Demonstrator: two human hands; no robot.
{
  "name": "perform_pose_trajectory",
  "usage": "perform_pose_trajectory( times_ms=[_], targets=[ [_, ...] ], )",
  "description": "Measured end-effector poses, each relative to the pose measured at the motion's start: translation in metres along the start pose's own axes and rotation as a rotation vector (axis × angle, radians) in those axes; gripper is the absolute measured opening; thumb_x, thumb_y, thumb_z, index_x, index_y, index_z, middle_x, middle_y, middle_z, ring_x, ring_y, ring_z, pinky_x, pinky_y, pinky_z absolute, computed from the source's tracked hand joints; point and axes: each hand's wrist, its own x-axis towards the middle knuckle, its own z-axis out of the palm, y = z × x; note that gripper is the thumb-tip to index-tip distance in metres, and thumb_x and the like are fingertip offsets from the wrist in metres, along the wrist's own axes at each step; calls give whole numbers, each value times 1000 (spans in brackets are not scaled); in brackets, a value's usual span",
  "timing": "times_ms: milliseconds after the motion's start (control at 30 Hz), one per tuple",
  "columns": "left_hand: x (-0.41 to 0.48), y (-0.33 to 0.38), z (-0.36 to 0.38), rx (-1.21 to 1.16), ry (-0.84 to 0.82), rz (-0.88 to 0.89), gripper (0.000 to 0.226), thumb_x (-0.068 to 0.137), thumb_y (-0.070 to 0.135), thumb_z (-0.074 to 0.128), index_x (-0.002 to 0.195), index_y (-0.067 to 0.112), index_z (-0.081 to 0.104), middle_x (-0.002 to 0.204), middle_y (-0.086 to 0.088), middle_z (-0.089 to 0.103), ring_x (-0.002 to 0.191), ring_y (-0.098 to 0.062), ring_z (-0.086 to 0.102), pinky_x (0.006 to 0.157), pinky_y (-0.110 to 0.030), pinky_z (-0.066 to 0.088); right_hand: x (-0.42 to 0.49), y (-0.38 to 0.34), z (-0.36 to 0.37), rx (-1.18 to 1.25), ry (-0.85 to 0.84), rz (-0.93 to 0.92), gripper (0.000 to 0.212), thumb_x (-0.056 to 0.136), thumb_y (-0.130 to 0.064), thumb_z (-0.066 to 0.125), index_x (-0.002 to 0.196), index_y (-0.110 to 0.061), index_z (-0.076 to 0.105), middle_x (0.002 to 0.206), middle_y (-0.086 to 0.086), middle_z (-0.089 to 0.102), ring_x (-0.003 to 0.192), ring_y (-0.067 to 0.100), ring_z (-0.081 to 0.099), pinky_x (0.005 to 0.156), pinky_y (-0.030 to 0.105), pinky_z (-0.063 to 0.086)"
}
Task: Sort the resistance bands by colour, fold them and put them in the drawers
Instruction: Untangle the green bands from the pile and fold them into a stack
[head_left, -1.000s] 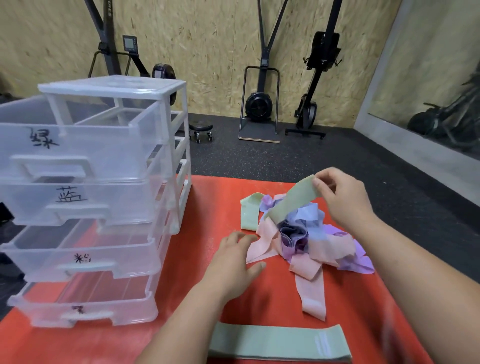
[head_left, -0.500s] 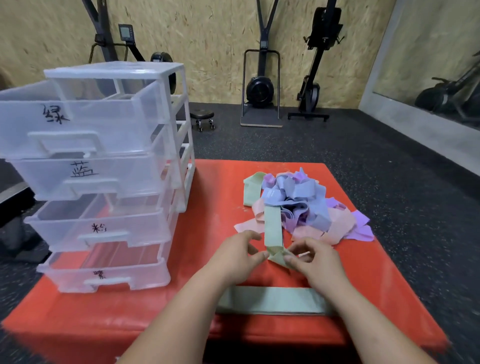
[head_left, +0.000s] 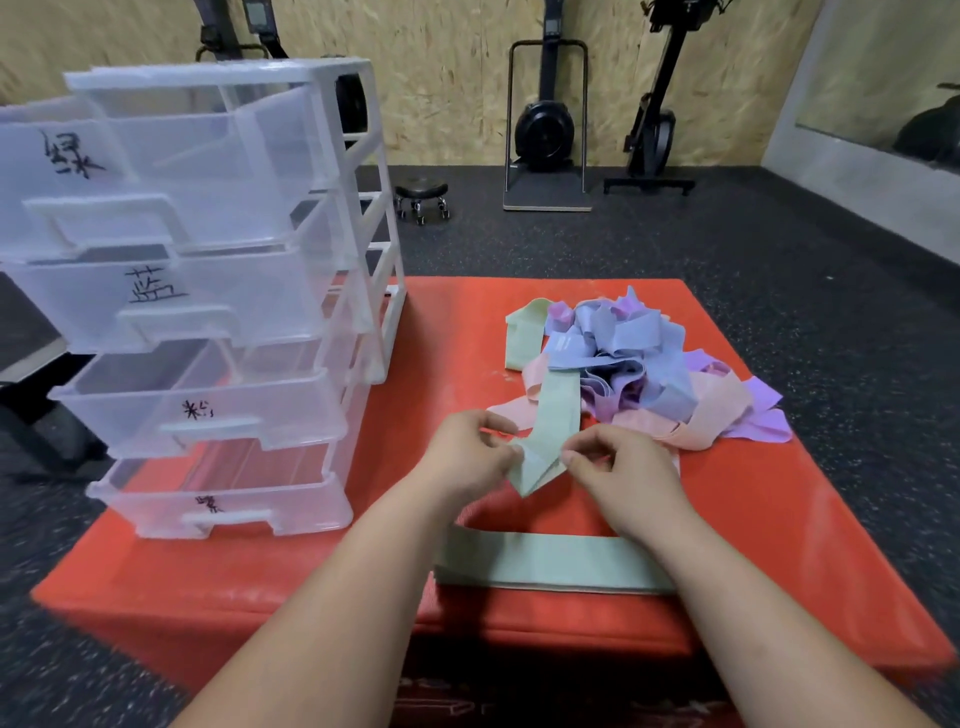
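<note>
A pale green band runs from the pile toward me. My left hand and my right hand pinch its near end on either side. The pile of blue, purple and pink bands lies behind it on the red mat. Another green band pokes out at the pile's left. A flat green band lies near the mat's front edge, under my wrists. The clear drawer unit stands at the left with its four labelled drawers pulled out.
The red mat tops a low box on dark rubber flooring. Exercise machines and a small wheeled stool stand by the wooden back wall. A mirror is at the right.
My right hand drew the green band out of the pile toward me. My left hand left the pink band and joined it on the band's near end. The view has tilted down.
</note>
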Motion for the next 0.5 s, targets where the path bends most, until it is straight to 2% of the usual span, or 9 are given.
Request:
perform_pose_trajectory(
  times_ms=[67,133,233,300,367,433,500],
  targets=[
    [-6,6,1,-103,-22,-13,27,92,-3,75,117,1,66,76,-11,63,60,-18,61,60,-30,60,4,3,-1,79,-68,156,13,92,-37,75,94,-25,71,76,-9,77,66,6,72,70,35,59],
    [-11,11,3,-205,-71,-26,34,91,-2,78,121,0,63,78,-10,59,66,-18,65,67,-32,65,6,1,0,266,-172,289,23,94,-39,75,106,-21,68,83,4,79,68,18,76,61,35,58],
    [-16,17,6,-205,-126,-51,40,90,5,82,121,4,56,73,-6,64,63,-21,70,72,-45,66,5,-7,-1,454,-134,253,28,89,-14,81,114,-16,69,97,21,75,74,20,73,65,32,59],
    [-17,19,8,-150,-128,-79,39,94,11,79,121,7,51,77,-6,76,61,-26,73,65,-43,61,7,-9,-6,455,-58,210,36,86,0,78,113,-22,69,97,16,76,79,26,73,73,37,59],
    [-13,15,9,-31,-81,-50,35,97,19,76,120,11,50,86,-10,81,62,-27,73,64,-44,60,10,-8,-12,406,-4,172,44,81,-3,74,114,-30,66,99,7,76,79,25,71,75,40,57],
    [-8,10,9,194,2,99,32,96,29,76,120,21,56,93,-2,79,73,-23,74,77,-48,63,11,-8,-23,282,12,82,51,77,-11,71,119,-39,62,99,-2,76,79,21,69,77,39,55],
    [-7,11,11,337,35,281,38,96,34,74,131,30,59,114,9,72,94,-13,71,91,-38,58,8,-9,-36,183,-21,-19,56,82,-9,71,126,-42,60,95,-10,76,74,10,66,75,33,54]
  ],
)
